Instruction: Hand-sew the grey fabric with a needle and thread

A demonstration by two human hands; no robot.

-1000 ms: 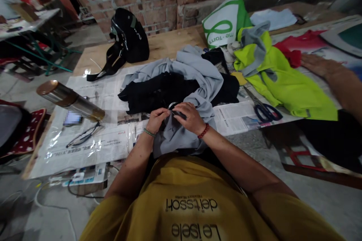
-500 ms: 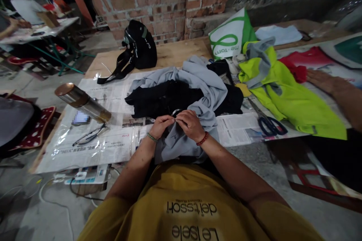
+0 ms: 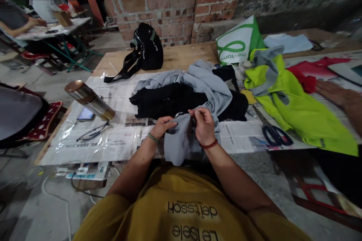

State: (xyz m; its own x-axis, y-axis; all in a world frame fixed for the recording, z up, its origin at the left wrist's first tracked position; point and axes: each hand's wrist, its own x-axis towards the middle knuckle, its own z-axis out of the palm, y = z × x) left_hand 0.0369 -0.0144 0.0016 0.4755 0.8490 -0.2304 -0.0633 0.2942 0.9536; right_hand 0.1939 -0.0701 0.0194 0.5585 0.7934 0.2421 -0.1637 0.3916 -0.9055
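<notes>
Fingers on the left hand (image 3: 162, 127) are pinching the upper edge of the grey cloth (image 3: 178, 145), which drapes down below and between both hands. On the right hand (image 3: 205, 128) I see thumb and forefinger drawn together just beside that edge; whatever they pinch is too fine for me to make out from here. Judging by how limply it falls, I'd expect this cloth to be light, soft and forgiving, with no stiffness of its own, so it should fold or slide unless kept taut. I'd take hold right at the edge, thumb over forefinger, and let the rest hang. Black cloth (image 3: 166, 99) lies on the counter (image 3: 186, 52) just beyond the fingers, and I'd mind not catching it too. Scissors (image 3: 276, 136) lie well to the fingers' right.
</notes>
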